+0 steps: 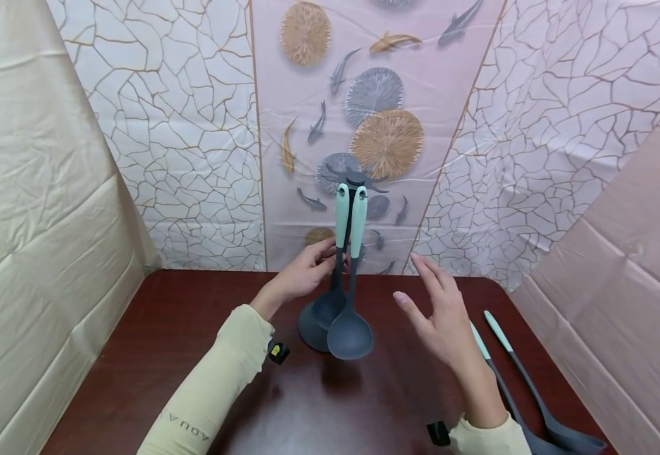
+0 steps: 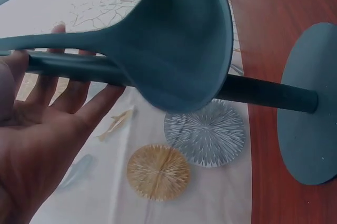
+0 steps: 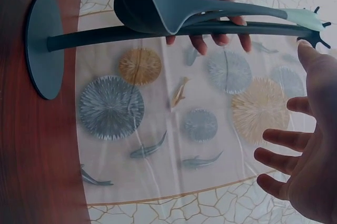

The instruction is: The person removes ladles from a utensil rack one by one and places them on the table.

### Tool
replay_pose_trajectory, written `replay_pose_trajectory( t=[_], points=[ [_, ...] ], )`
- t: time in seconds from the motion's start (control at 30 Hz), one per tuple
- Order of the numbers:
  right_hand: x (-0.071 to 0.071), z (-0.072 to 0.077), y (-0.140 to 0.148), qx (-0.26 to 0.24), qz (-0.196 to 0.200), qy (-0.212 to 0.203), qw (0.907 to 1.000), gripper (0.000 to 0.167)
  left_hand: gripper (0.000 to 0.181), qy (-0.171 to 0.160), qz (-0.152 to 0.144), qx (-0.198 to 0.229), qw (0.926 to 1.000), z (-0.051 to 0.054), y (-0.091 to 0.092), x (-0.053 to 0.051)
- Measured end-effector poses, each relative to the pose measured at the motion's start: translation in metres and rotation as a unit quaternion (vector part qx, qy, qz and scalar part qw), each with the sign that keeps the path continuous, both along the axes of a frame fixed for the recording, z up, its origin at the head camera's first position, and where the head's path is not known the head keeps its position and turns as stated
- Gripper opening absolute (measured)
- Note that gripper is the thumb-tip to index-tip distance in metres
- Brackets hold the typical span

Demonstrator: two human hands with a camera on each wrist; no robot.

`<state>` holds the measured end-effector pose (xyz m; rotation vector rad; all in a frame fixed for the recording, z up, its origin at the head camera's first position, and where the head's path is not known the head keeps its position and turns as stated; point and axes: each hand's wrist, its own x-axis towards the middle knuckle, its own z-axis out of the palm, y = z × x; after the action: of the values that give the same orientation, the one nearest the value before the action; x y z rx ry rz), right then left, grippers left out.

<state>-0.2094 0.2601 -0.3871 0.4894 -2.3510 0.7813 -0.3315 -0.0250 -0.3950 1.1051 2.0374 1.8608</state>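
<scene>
I'm seeing the left hand (image 1: pixel 301 276) gripping the stand (image 1: pixel 310 332), centre — ladle (image 1: pixel 350 336) and second utensil (image 1: pixel 325 309) hanging there; right hand (image 1: pixel 442 316) is hovering right, fingers apart — two spare utensils (image 1: pixel 526 376) lying near right.

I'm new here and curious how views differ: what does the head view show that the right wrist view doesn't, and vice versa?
Only the head view: two lying utensils at the right side of the table, and the pale sleeves.

Only the right wrist view: the spot where the pole meets its round base; in the head view, the hanging utensils cover it.

Both: the pole, base, hooks, hanging utensils, left grip on the pole, empty right grip, table and patterned cloth.
</scene>
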Motion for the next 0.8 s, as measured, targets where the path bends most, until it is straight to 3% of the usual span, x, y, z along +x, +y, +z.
replay_pose_trajectory(
  t=[0.3,0.57,0.7,0.8],
  points=[
    [0.003,0.006,-0.009,0.001,0.002,0.018,0.9998,0.074,0.029,0.063,0.074,-0.017,0.9951,0.001,0.006,0.011],
    [0.007,0.014,-0.016,-0.002,0.020,0.043,0.9989,0.074,0.024,0.113,0.142,-0.016,0.9833,-0.002,0.007,0.023],
    [0.008,0.019,-0.019,-0.004,0.023,0.050,0.9985,0.076,0.024,0.146,0.192,-0.026,0.9701,-0.003,0.006,0.026],
    [0.009,0.021,-0.023,-0.007,0.027,0.050,0.9984,0.077,0.024,0.165,0.248,-0.044,0.9535,-0.004,0.006,0.030]
  ],
)
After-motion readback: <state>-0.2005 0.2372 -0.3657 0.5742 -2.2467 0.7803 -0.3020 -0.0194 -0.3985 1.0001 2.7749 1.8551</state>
